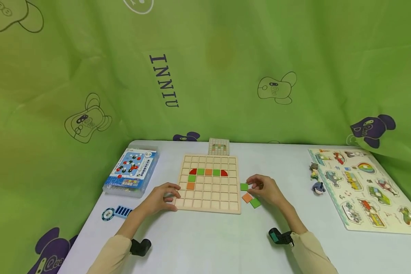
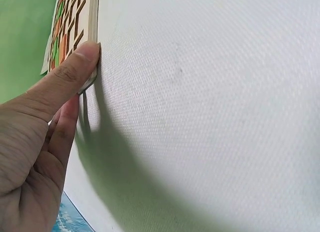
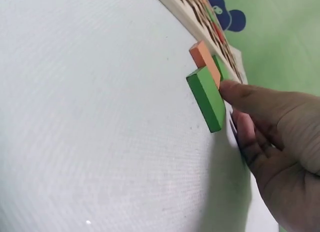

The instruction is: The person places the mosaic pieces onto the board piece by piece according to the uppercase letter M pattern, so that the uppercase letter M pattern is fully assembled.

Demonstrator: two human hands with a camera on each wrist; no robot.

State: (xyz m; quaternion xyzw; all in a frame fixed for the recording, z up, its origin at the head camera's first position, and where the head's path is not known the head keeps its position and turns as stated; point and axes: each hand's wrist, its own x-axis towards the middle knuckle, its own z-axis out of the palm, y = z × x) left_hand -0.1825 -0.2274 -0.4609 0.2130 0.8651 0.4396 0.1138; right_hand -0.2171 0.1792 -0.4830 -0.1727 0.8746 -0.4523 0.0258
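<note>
A wooden grid board [image 1: 215,196] lies on the table with red, green and orange pieces [image 1: 208,172] in a row and down one column at left. My left hand [image 1: 161,198] holds its near left corner, the thumb on the near edge and fingers along the left side. Right of the board, my right hand [image 1: 265,189] has thumb and index finger at opposite sides of a green tile [image 1: 244,187], pinching its right end. Beside it lie an orange tile [image 1: 247,197] and another green tile [image 3: 206,99]. The thumb partly hides the pinched tile in the right wrist view.
A small pattern card [image 1: 219,147] stands behind the board. At left are a boxed molecule set [image 1: 131,171], a round chip [image 1: 108,214] and a blue striped piece [image 1: 123,211]. Two figurines [image 1: 317,188] and a picture puzzle board [image 1: 363,190] lie at right. A green curtain [image 1: 226,95] hangs behind.
</note>
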